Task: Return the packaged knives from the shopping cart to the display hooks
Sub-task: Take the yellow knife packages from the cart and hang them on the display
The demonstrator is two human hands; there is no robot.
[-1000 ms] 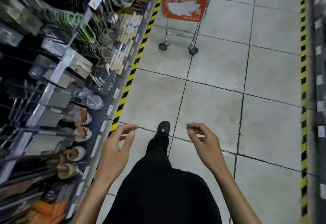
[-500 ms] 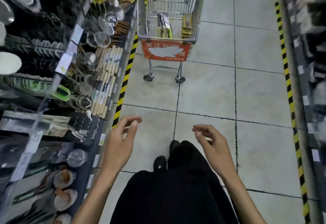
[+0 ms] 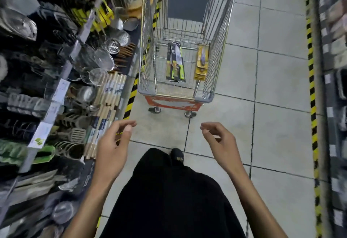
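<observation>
A wire shopping cart [image 3: 217, 46] stands on the tiled aisle straight ahead of me. On its floor lie a dark and green packaged knife [image 3: 175, 63] and, to its right, a yellow packaged knife [image 3: 201, 62]. My left hand [image 3: 112, 147] and my right hand [image 3: 220, 144] hang in front of my body, well short of the cart's near end. Both have loosely curled fingers and hold nothing. The display hooks [image 3: 62, 144] on the left shelving carry hanging kitchen tools.
Left shelving holds strainers [image 3: 97, 75], rolling pins [image 3: 112, 91] and spatulas. Yellow-black floor tape [image 3: 131, 97] runs along its base. Another shelf edge [image 3: 334, 87] lines the right side. My dark trousers and a shoe [image 3: 177, 155] fill the bottom middle.
The cart has come much closer as I walked toward it, and its inside with the knife packages now shows. My hands stay raised and without anything in them.
</observation>
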